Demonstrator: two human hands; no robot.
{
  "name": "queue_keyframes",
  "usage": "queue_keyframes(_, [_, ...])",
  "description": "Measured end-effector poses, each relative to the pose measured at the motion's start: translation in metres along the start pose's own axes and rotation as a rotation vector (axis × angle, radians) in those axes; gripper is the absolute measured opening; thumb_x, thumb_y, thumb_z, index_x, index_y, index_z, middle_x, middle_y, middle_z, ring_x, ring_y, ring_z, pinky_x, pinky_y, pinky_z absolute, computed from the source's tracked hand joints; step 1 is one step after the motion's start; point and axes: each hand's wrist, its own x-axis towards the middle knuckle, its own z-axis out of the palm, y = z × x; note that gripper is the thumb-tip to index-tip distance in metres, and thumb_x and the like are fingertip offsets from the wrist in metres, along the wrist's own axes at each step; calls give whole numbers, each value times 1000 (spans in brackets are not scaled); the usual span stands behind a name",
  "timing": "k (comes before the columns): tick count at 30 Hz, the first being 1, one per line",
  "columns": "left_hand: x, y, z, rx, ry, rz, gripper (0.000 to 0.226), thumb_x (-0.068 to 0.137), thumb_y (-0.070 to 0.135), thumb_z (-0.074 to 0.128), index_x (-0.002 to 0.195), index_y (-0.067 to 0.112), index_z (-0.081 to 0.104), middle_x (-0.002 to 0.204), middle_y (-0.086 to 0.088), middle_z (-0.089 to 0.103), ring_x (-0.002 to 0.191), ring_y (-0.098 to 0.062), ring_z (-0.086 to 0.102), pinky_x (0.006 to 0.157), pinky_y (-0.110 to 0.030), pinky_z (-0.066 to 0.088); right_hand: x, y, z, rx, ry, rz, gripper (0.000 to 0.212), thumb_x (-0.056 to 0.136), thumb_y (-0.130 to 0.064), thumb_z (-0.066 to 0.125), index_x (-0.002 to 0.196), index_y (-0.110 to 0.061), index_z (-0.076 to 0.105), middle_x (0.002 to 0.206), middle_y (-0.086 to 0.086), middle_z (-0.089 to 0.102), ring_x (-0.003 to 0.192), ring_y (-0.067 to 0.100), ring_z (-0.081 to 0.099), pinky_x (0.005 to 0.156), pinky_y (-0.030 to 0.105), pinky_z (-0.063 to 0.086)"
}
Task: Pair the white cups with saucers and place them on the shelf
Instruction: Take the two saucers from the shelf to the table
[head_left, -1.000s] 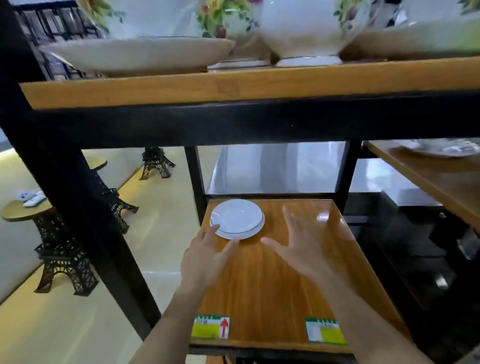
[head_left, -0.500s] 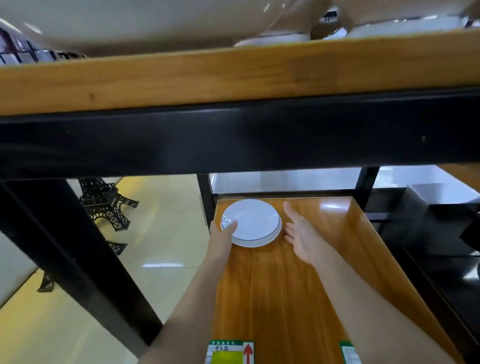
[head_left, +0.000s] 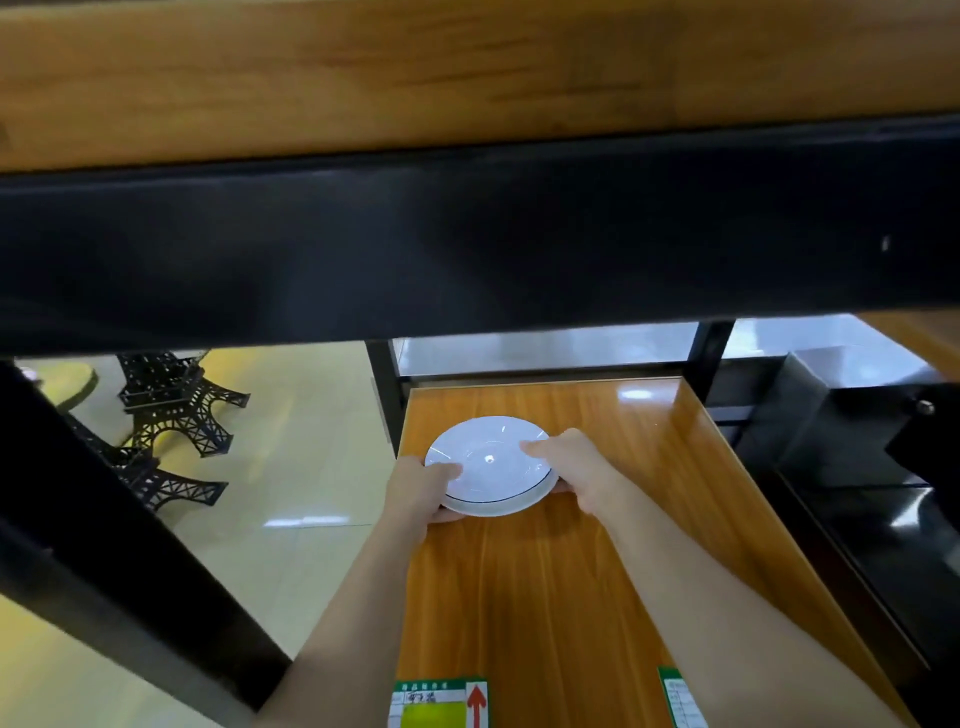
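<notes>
- Two bare hands clasp a small stack of round white saucers (head_left: 491, 470) with a thin dark rim line, one hand at each side.
- Left hand (head_left: 418, 488) closed on the left edge of the stack, thumb lying over the top saucer's rim, fingers curled beneath.
- Right hand (head_left: 569, 465) closed on the right edge, thumb pointing left across the white surface, fingers tucked under the far right side.
- Stack slightly tilted, near edge showing at least two layered rims; whether lifted clear of the wood or resting on it cannot be told.
- Positioned over the far left part of a glossy orange-brown wooden shelf board (head_left: 545, 597), close to its left edge.
- Both bare forearms stretching from the near edge toward the stack, left one crossing outside the board's left edge.
- Green and yellow label with a red arrow (head_left: 441, 704) stuck at the near edge of the board; a second green-edged label (head_left: 680, 699) further right, partly cut off.
- Wide black metal beam (head_left: 467, 234) filling the upper middle, with a wooden upper shelf edge (head_left: 467, 73) above it.
- Black metal upright posts (head_left: 387, 389) at the far corners of the lower board.
- Black lattice tower-shaped table legs (head_left: 176, 405) standing on pale glossy floor tiles (head_left: 311, 467) to the left.
- Slanted black frame bar (head_left: 104, 545) crossing the near left.
- Dark cabinet surfaces (head_left: 857, 441) on the right, details too dim to make out.
</notes>
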Motion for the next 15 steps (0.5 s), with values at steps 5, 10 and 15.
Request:
queue_keyframes(5, [-16, -2, -1, 51, -40, 99, 33, 85, 10, 60, 111, 7, 42, 103, -9, 57, 95, -29, 60, 52, -34, 56, -18, 13, 2, -66, 3, -48, 37, 86, -24, 59, 112, -12, 35, 93, 6, 52, 67, 20, 55, 35, 23, 40])
queue_keyframes(10, [-41, -6, -2, -88, -209, 99, 41, 85, 11, 60, 115, 17, 33, 108, -5, 53, 91, -28, 63, 47, -30, 55, -46, 19, -16, 30, 40, -110, 37, 84, -25, 64, 108, -19, 37, 99, 5, 54, 77, 21, 60, 37, 25, 45])
queue_keyframes(15, [-71, -12, 7, -70, -172, 197, 40, 87, 13, 59, 118, 17, 33, 108, -5, 54, 93, -27, 62, 47, -27, 55, -80, 27, -32, 79, 71, -166, 38, 82, -24, 66, 109, -19, 40, 102, 4, 56, 86, 21, 60, 45, 28, 44])
